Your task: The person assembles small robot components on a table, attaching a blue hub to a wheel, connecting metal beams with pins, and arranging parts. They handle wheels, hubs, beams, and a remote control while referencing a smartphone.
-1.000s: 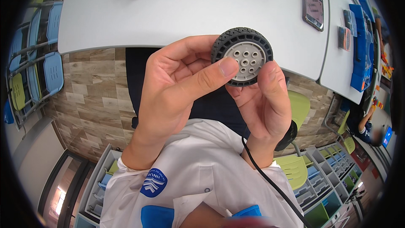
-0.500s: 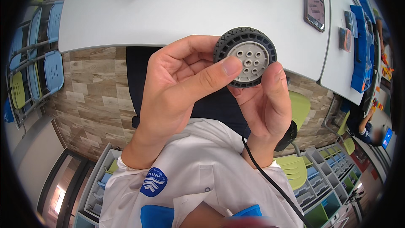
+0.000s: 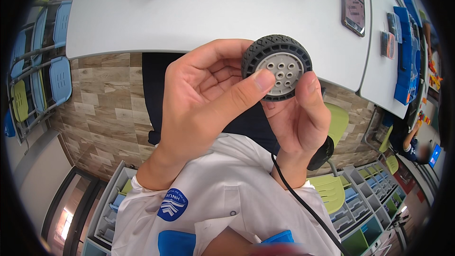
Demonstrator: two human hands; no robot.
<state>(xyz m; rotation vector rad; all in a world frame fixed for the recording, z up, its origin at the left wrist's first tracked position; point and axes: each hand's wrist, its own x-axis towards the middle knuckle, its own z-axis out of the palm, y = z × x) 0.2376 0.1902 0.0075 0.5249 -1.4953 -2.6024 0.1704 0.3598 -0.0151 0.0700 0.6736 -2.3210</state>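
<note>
We held a wheel point(image 3: 277, 67) up in front of us, between both hands, above the near edge of the white table point(image 3: 199, 14); its grey hub, pierced by a ring of small round holes, faced the camera, so its axle line ran straight toward us and the black treaded tyre stood on edge; the wheel sat at the fingertips, above and beyond both palms; our left hand point(image 3: 204, 99) grasped it from the left, the thumb laid across the lower left of the hub and the fingers curled round behind the tyre; our right hand point(image 3: 298, 114) grasped it from below and the right, the thumb pressed against the tyre's right side and the fingers hidden behind it; both hands were closed on the wheel, neither slack; a black cable point(image 3: 303, 204) ran down from the right wrist over a white shirt point(image 3: 227, 199); a phone point(image 3: 354, 1) lay well apart on the table, far right
</note>
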